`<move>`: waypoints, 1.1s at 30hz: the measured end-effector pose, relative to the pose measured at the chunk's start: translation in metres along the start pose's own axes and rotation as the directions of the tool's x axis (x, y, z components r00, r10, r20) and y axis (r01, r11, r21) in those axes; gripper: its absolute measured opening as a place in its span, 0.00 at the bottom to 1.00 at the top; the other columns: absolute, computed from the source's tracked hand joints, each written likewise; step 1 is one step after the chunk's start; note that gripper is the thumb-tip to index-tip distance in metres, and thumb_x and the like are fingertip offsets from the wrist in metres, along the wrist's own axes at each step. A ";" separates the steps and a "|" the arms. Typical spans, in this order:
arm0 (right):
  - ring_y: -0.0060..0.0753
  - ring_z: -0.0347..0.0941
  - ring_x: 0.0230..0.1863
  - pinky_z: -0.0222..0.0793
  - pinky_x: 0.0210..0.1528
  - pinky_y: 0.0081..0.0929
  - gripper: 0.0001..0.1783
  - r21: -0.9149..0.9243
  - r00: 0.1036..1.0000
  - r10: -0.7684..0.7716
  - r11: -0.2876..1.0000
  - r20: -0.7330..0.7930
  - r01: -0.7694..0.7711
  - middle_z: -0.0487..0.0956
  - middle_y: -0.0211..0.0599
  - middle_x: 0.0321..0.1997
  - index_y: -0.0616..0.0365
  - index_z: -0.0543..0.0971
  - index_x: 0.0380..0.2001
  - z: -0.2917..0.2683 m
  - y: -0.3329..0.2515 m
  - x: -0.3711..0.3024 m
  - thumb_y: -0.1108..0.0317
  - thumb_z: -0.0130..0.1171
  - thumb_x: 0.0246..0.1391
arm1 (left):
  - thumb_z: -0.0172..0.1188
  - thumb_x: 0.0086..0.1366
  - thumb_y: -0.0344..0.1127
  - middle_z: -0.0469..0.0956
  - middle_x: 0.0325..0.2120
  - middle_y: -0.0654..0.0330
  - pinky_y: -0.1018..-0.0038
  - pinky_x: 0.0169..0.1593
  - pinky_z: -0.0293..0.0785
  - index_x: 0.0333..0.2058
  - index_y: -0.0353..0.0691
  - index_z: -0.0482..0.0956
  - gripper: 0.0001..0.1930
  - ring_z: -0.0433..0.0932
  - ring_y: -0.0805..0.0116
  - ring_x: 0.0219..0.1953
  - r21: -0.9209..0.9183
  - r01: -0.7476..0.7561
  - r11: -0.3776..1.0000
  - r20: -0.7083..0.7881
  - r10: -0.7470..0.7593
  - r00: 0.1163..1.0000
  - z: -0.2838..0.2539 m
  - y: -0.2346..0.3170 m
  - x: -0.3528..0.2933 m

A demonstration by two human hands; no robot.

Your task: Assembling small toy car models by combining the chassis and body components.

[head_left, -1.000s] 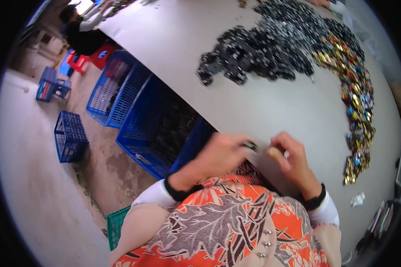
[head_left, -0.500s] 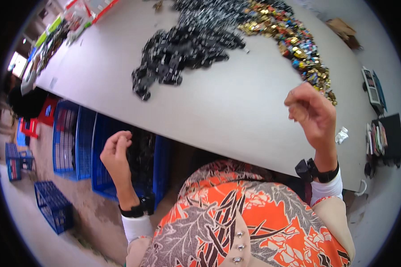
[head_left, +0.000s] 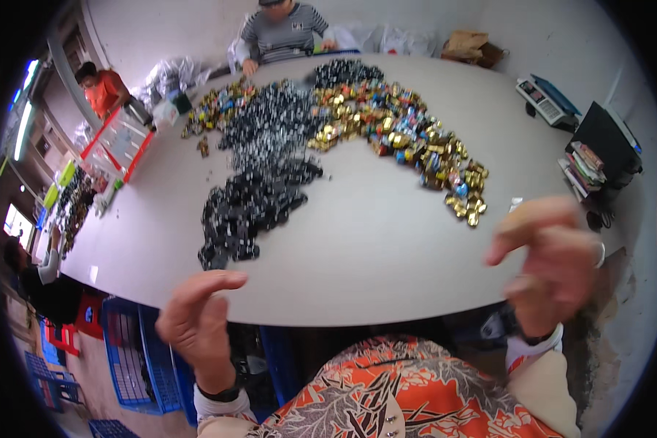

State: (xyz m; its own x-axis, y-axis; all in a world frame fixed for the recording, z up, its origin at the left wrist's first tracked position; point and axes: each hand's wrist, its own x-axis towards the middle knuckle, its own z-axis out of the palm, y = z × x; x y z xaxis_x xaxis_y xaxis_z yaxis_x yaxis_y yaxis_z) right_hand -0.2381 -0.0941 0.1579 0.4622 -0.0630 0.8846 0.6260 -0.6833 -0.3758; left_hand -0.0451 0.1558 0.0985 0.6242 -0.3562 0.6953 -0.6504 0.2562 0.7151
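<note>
My left hand [head_left: 201, 325] hovers at the table's near edge, thumb and forefinger apart, with nothing between them. Just beyond it lies a heap of small black pieces [head_left: 244, 208] with pale glints, too small to name. My right hand [head_left: 551, 263] is raised over the table's right side, blurred, fingers curved and spread, nothing visible in them. Farther in, a band of small shiny gold and multicoloured pieces [head_left: 416, 139] curves toward that hand, apart from it. Silvery-dark pieces [head_left: 270, 124] join the two heaps. A dark band circles each wrist.
The white table [head_left: 372, 255] fills the middle. At its far side sits a person in a striped shirt [head_left: 281, 33]; others are at left. A red-edged clear box [head_left: 120, 146] stands at left, a scale [head_left: 544, 102] at right. Blue crates [head_left: 139, 358] stand below the left edge.
The view has tilted up, bringing the far side of the table and the people there into sight. Both hands have spread from a closed pinch to fingers apart.
</note>
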 end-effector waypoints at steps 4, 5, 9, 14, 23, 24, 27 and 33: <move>0.27 0.70 0.24 0.66 0.25 0.20 0.12 -0.187 0.917 0.343 0.933 0.205 -0.307 0.73 0.39 0.33 0.64 0.72 0.33 -0.022 0.033 -0.055 0.81 0.60 0.42 | 0.54 0.56 0.20 0.79 0.30 0.54 0.75 0.40 0.73 0.35 0.32 0.76 0.07 0.78 0.66 0.33 0.364 0.147 0.920 0.079 -0.188 0.979 0.039 -0.049 -0.034; 0.27 0.67 0.21 0.63 0.22 0.21 0.13 -0.231 0.867 0.440 0.891 0.235 -0.390 0.71 0.36 0.30 0.62 0.72 0.32 -0.031 0.046 -0.077 0.81 0.61 0.41 | 0.54 0.55 0.20 0.79 0.30 0.53 0.75 0.40 0.72 0.35 0.32 0.76 0.08 0.78 0.64 0.33 0.465 0.157 0.871 0.083 -0.219 0.972 0.048 -0.062 -0.051; 0.31 0.70 0.22 0.66 0.25 0.24 0.08 -0.182 0.697 0.641 0.764 0.321 -0.619 0.72 0.37 0.27 0.61 0.74 0.30 -0.051 0.092 -0.158 0.76 0.60 0.43 | 0.56 0.52 0.21 0.77 0.33 0.50 0.71 0.40 0.73 0.33 0.32 0.76 0.08 0.77 0.56 0.35 0.610 0.094 0.787 0.003 -0.121 0.993 0.061 -0.109 -0.113; 0.38 0.73 0.26 0.69 0.28 0.29 0.07 -0.104 0.598 0.529 0.794 0.602 -0.598 0.73 0.38 0.30 0.59 0.75 0.30 -0.052 0.126 -0.173 0.73 0.59 0.44 | 0.57 0.47 0.22 0.76 0.35 0.50 0.67 0.41 0.73 0.30 0.33 0.76 0.09 0.76 0.53 0.37 0.729 0.033 0.683 -0.021 -0.027 0.999 0.075 -0.112 -0.115; 0.43 0.73 0.29 0.70 0.31 0.34 0.08 -0.188 0.539 0.469 0.848 0.699 -0.495 0.74 0.38 0.30 0.57 0.76 0.30 -0.036 0.132 -0.170 0.69 0.58 0.43 | 0.57 0.49 0.23 0.76 0.34 0.52 0.67 0.42 0.73 0.29 0.34 0.76 0.07 0.75 0.53 0.38 0.747 0.063 0.661 -0.055 -0.032 0.998 0.072 -0.111 -0.125; 0.44 0.73 0.29 0.70 0.31 0.34 0.08 -0.210 0.543 0.504 0.833 0.672 -0.512 0.74 0.39 0.29 0.58 0.76 0.29 -0.033 0.130 -0.170 0.69 0.58 0.42 | 0.57 0.48 0.23 0.76 0.34 0.52 0.68 0.41 0.73 0.29 0.33 0.76 0.07 0.76 0.54 0.37 0.747 0.050 0.663 -0.050 -0.018 0.999 0.072 -0.111 -0.126; 0.44 0.74 0.29 0.70 0.32 0.34 0.07 -0.292 0.553 0.570 0.808 0.608 -0.511 0.76 0.41 0.28 0.58 0.77 0.28 -0.018 0.127 -0.171 0.70 0.57 0.42 | 0.57 0.48 0.22 0.76 0.34 0.52 0.69 0.40 0.73 0.29 0.33 0.76 0.06 0.76 0.54 0.36 0.736 0.015 0.677 -0.036 0.018 0.999 0.073 -0.115 -0.125; 0.47 0.73 0.28 0.69 0.31 0.34 0.08 -0.307 0.600 0.468 0.882 0.649 -0.357 0.75 0.43 0.28 0.59 0.77 0.29 0.054 0.109 -0.152 0.68 0.57 0.43 | 0.56 0.46 0.23 0.74 0.33 0.52 0.65 0.41 0.72 0.28 0.34 0.75 0.07 0.74 0.53 0.37 0.687 -0.019 0.727 -0.028 0.052 0.998 0.068 -0.125 -0.121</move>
State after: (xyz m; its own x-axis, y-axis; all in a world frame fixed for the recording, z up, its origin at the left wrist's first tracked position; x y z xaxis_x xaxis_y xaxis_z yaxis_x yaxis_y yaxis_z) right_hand -0.2064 -0.1197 -0.0327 0.9779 0.1139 0.1756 0.1946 -0.8037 -0.5624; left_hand -0.0690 0.1055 -0.0800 0.6010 -0.3172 0.7336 -0.7817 -0.4242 0.4571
